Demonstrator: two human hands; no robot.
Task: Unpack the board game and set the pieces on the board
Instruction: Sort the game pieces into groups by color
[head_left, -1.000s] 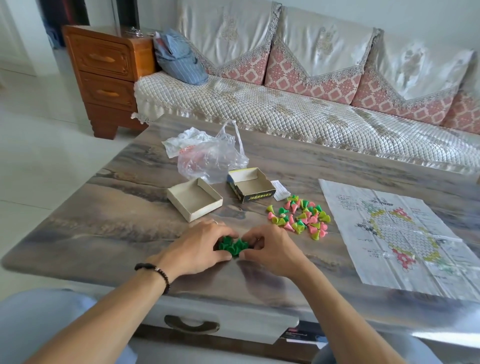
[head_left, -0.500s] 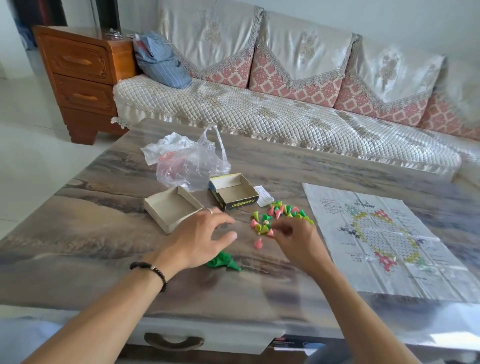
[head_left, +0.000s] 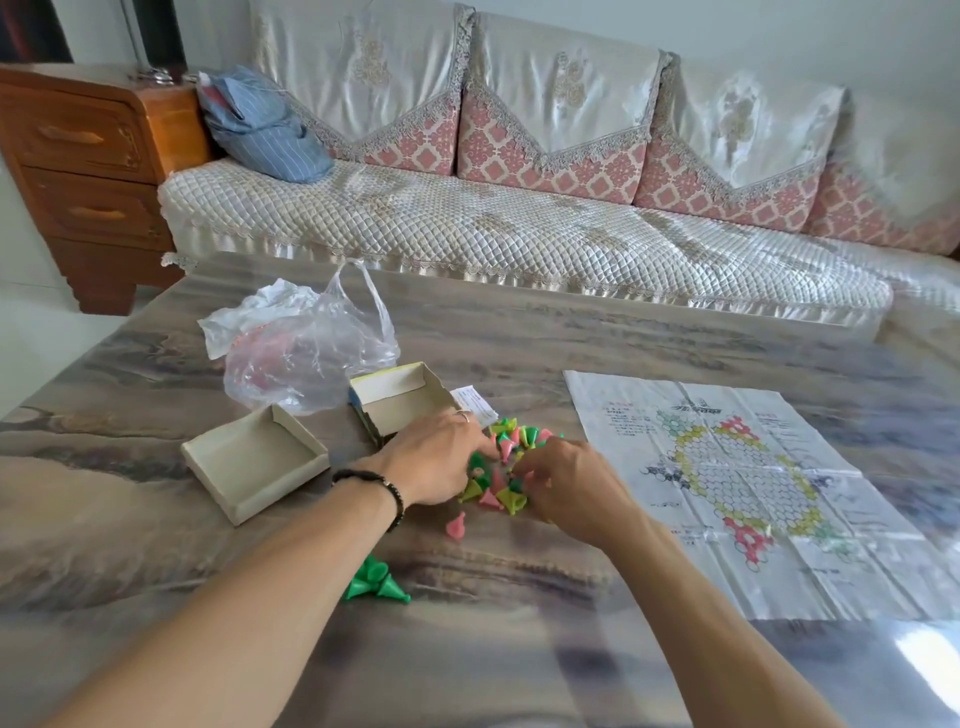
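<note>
- Marbled brown table (head_left: 156, 519) stood in front of a quilted sofa (head_left: 467, 228); a wooden drawer chest (head_left: 88, 171) sat at the sofa's left end.
- Paper game board (head_left: 727, 483) lay unfolded and flat on the table's right side, no pieces on it.
- Mixed pile of pink, yellow and green cone pieces (head_left: 506, 462) lay just left of the board, both hands in it.
- Left hand (head_left: 434, 460) — palm down, fingers spread over the pile's left edge; whether it gripped anything, cannot tell.
- Right hand (head_left: 566, 488) — fingers curled into the pile's right side; its grip was hidden.
- Small heap of green cones (head_left: 376, 579) lay apart, nearer the table's front edge.
- One pink cone (head_left: 457, 527) lay alone between heap and pile.
- Two open box halves (head_left: 254, 462) (head_left: 397, 397) and a clear plastic bag (head_left: 306, 353) sat left of the pile.
</note>
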